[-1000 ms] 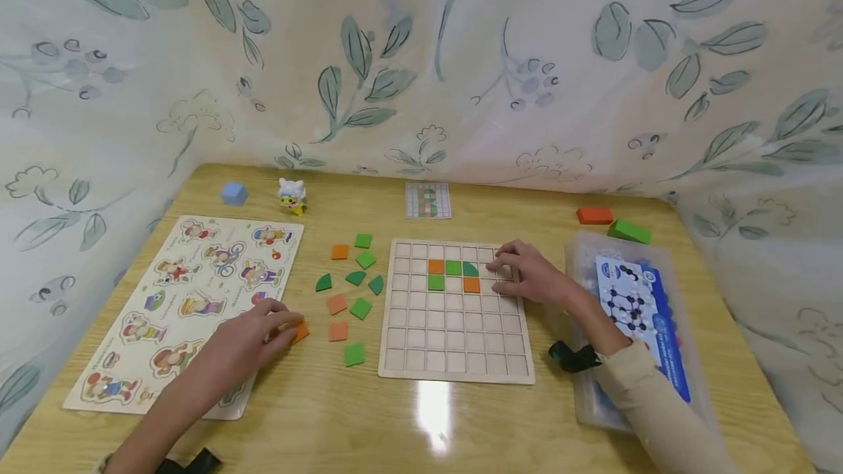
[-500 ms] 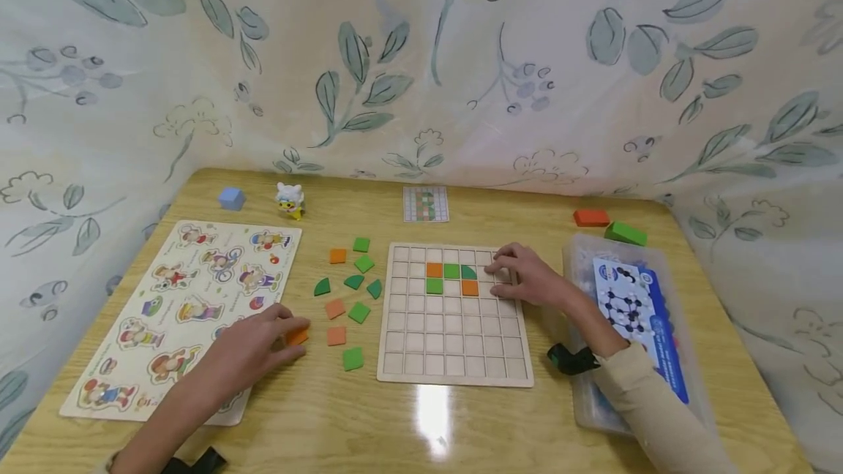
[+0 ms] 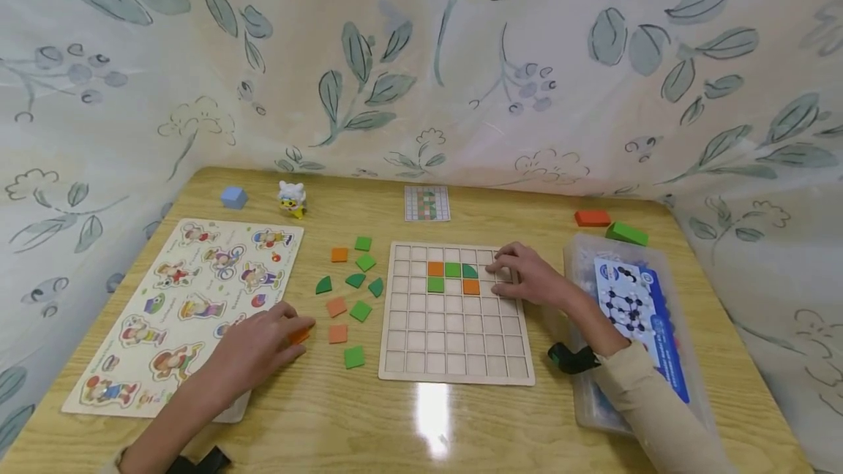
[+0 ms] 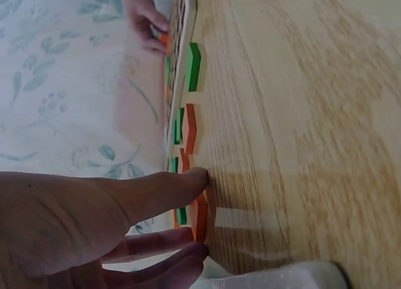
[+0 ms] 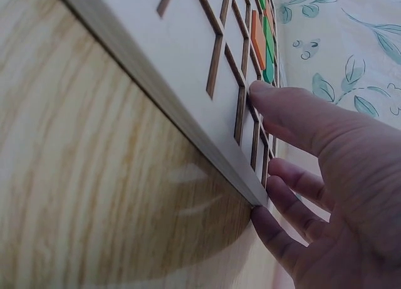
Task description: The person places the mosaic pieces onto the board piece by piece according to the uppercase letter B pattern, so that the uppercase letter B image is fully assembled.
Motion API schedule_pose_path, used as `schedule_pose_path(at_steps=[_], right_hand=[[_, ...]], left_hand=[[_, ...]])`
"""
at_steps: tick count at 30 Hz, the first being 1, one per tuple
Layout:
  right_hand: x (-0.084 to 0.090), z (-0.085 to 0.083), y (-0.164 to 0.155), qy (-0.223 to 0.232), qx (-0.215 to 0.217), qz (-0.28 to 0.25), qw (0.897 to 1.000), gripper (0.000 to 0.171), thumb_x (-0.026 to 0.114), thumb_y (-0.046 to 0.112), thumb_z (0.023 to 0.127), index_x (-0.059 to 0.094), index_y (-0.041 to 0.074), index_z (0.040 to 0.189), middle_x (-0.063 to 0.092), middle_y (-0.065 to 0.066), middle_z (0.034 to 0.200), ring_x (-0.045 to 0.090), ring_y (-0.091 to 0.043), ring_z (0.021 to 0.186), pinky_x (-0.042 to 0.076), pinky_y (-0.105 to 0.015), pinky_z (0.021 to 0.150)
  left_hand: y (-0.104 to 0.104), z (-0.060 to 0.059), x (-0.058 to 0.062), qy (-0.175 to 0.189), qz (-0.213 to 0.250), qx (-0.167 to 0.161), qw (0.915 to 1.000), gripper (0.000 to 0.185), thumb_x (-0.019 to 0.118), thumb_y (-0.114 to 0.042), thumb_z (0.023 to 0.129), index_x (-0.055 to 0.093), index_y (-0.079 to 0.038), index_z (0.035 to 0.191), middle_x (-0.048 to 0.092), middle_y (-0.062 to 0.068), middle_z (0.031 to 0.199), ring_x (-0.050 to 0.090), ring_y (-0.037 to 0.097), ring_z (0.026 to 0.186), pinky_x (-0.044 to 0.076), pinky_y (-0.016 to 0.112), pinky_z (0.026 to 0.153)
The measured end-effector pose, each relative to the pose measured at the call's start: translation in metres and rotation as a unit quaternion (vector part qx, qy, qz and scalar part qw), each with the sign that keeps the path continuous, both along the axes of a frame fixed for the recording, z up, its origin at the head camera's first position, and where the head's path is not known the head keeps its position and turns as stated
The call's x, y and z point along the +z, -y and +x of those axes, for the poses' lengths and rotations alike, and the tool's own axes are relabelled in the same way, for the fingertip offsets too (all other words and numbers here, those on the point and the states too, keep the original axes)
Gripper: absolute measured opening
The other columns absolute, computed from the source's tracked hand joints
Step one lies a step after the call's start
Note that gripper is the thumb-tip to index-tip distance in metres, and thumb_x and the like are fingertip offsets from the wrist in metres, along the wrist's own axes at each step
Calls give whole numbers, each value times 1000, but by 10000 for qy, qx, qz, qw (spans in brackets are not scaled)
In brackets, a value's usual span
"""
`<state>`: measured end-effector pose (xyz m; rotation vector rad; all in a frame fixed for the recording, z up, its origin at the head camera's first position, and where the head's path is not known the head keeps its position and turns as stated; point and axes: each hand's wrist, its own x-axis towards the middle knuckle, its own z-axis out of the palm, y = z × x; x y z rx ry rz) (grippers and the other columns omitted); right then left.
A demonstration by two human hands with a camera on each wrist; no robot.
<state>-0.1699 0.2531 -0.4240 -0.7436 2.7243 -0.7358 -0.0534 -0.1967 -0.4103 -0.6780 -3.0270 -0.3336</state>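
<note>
My left hand (image 3: 260, 342) is at the right edge of the picture puzzle board (image 3: 187, 306), with thumb and fingers around an orange square tile (image 3: 300, 335). In the left wrist view that tile (image 4: 200, 219) shows between thumb and fingertips, low over the wood. Several loose tiles, orange and green squares (image 3: 360, 310) and dark green quarter-circles (image 3: 376, 287), lie to its right. My right hand (image 3: 530, 276) rests at the upper right edge of the wooden grid board (image 3: 456, 368), fingers loosely bent and holding nothing. Several orange and green tiles (image 3: 453, 270) sit in the grid's upper cells.
A small pattern card (image 3: 426, 203) lies behind the grid. At the back left are a blue block (image 3: 233, 197) and a toy figure (image 3: 292, 200). Red (image 3: 593, 218) and green blocks (image 3: 627, 233) stand behind a clear plastic box (image 3: 586, 401) on the right, beneath my right forearm.
My left fingers have spread from over the orange tile to either side of it, and the hand has shifted slightly right. The right hand stays at the grid board's edge.
</note>
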Motion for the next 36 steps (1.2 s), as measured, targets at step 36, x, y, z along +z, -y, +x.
schedule_pose_path(at_steps=[36], right_hand=[[1, -1, 0, 44, 17, 30, 10000, 33, 74, 22, 85, 69, 12, 116, 51, -16, 127, 47, -33, 115, 41, -48, 93]], left_hand=[[-64, -28, 6, 623, 1921, -1829, 9622, 18, 67, -10, 90, 72, -14, 106, 56, 0, 104, 56, 4, 79, 50, 17, 68]])
